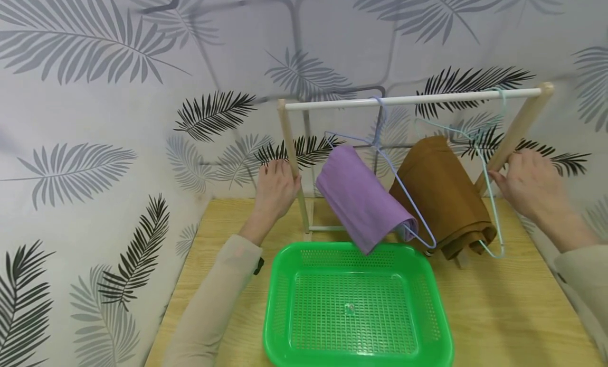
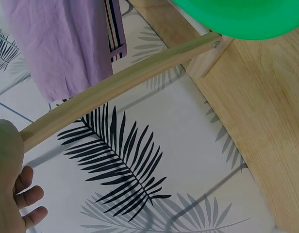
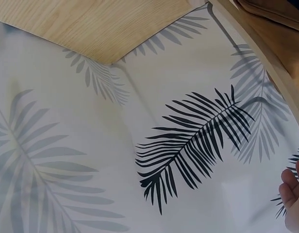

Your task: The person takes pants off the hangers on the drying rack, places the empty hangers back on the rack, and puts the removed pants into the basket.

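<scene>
Between left hand (image 1: pixel 277 186) and right hand (image 1: pixel 533 183), rack (image 1: pixel 427 99)

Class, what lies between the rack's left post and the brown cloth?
The purple cloth on its bluish hanger, hung from the rack, as the head view shows.

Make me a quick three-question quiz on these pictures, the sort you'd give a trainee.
1. In the head view, what is the person's left hand touching?
2. How many hangers hang from the white bar?
3. True or false: the brown cloth hangs on the lilac hanger.

Key:
1. The rack's left wooden post.
2. Two.
3. False: it hangs on the mint-green hanger.
</scene>
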A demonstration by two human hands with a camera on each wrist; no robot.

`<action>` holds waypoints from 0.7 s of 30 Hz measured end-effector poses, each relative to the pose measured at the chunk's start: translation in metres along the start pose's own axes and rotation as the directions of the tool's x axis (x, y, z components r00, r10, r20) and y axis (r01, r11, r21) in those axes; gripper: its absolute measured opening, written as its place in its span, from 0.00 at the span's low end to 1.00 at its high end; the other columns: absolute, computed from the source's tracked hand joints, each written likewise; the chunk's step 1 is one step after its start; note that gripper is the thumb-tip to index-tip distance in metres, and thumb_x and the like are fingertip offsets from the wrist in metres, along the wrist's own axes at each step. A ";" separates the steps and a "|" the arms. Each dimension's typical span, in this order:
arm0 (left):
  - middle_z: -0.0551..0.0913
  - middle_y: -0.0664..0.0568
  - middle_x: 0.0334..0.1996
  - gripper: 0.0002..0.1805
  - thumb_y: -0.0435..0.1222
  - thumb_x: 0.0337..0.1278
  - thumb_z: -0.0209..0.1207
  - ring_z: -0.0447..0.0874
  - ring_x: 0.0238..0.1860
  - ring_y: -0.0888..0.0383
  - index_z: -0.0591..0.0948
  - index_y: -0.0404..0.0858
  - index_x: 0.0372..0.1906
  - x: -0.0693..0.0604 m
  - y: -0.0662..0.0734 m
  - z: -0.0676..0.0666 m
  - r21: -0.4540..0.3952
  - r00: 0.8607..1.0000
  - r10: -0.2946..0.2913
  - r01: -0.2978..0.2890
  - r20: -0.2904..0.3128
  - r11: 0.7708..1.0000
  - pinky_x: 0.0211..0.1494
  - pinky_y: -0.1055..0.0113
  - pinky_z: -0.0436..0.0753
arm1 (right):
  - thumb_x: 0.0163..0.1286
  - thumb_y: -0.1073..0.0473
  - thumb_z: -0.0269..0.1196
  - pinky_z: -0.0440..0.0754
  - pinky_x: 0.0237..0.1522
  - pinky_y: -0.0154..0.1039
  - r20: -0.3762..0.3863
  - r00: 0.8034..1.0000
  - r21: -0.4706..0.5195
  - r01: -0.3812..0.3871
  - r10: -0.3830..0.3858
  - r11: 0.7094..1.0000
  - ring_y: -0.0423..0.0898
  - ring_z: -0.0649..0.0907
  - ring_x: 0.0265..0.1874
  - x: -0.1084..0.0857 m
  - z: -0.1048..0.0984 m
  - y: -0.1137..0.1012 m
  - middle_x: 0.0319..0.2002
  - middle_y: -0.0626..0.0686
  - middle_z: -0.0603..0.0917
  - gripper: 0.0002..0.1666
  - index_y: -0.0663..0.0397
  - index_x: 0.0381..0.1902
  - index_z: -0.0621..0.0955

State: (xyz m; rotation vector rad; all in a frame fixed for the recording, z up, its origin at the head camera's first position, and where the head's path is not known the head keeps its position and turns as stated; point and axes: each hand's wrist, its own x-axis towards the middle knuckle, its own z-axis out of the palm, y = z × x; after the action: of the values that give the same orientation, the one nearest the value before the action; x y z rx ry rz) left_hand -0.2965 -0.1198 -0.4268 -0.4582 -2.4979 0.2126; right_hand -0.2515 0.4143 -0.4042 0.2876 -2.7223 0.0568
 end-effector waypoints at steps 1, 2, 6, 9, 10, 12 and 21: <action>0.85 0.42 0.44 0.21 0.50 0.78 0.55 0.81 0.46 0.46 0.78 0.34 0.43 0.000 -0.001 0.000 -0.004 1.000 -0.003 0.003 0.009 1.000 0.45 0.56 0.77 | 0.77 0.57 0.63 0.73 0.40 0.63 0.002 1.000 0.001 -0.001 0.001 1.000 0.69 0.74 0.38 0.000 0.000 -0.001 0.37 0.74 0.72 0.24 0.76 0.41 0.69; 0.85 0.41 0.45 0.21 0.50 0.79 0.54 0.81 0.47 0.46 0.78 0.33 0.44 -0.001 -0.001 0.000 -0.006 1.000 -0.004 0.004 0.016 1.000 0.45 0.56 0.77 | 0.77 0.57 0.62 0.73 0.41 0.63 0.013 1.000 0.007 -0.008 0.008 1.000 0.69 0.74 0.38 0.000 0.000 -0.001 0.38 0.74 0.71 0.23 0.77 0.42 0.69; 0.85 0.41 0.45 0.21 0.50 0.80 0.52 0.82 0.46 0.46 0.78 0.34 0.43 -0.003 -0.004 -0.001 0.001 1.000 -0.005 0.005 0.012 1.000 0.44 0.57 0.78 | 0.77 0.56 0.63 0.73 0.40 0.63 0.014 1.000 0.009 -0.019 0.019 1.000 0.69 0.74 0.37 0.002 0.002 -0.004 0.36 0.74 0.72 0.24 0.77 0.42 0.69; 0.86 0.39 0.45 0.21 0.50 0.79 0.55 0.83 0.47 0.45 0.78 0.33 0.42 -0.004 -0.005 -0.001 -0.008 1.000 -0.008 0.008 -0.011 1.000 0.45 0.56 0.79 | 0.76 0.56 0.64 0.73 0.37 0.63 -0.004 0.999 0.010 -0.033 0.033 0.999 0.70 0.75 0.35 0.004 0.003 -0.007 0.35 0.74 0.73 0.25 0.77 0.41 0.70; 0.86 0.39 0.45 0.21 0.50 0.78 0.56 0.83 0.47 0.45 0.77 0.33 0.42 -0.005 -0.006 -0.001 -0.013 1.000 -0.011 0.011 -0.017 1.000 0.45 0.55 0.79 | 0.76 0.56 0.65 0.73 0.36 0.62 -0.015 0.999 0.013 -0.034 0.034 0.999 0.70 0.75 0.34 0.005 0.003 -0.008 0.34 0.74 0.73 0.24 0.77 0.41 0.71; 0.86 0.38 0.45 0.21 0.50 0.77 0.56 0.83 0.47 0.44 0.77 0.33 0.42 -0.005 -0.008 0.000 -0.019 1.000 -0.013 0.013 -0.022 1.000 0.45 0.54 0.80 | 0.76 0.56 0.65 0.72 0.36 0.62 -0.032 0.999 0.015 -0.035 0.036 0.999 0.70 0.75 0.34 0.004 0.004 -0.010 0.35 0.74 0.73 0.24 0.77 0.41 0.71; 0.85 0.38 0.46 0.20 0.48 0.79 0.54 0.83 0.48 0.42 0.76 0.32 0.43 -0.006 -0.010 -0.001 -0.039 1.000 -0.004 0.003 -0.002 0.999 0.48 0.52 0.80 | 0.72 0.59 0.67 0.73 0.36 0.64 -0.067 0.998 0.007 0.016 -0.015 1.000 0.72 0.75 0.34 0.004 0.003 -0.010 0.35 0.76 0.73 0.24 0.79 0.42 0.71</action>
State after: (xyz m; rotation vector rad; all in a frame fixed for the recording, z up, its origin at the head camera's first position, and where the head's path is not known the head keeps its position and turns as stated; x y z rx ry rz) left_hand -0.2945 -0.1314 -0.4263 -0.4696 -2.5043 0.1625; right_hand -0.2545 0.4038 -0.4053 0.3035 -2.6532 0.0708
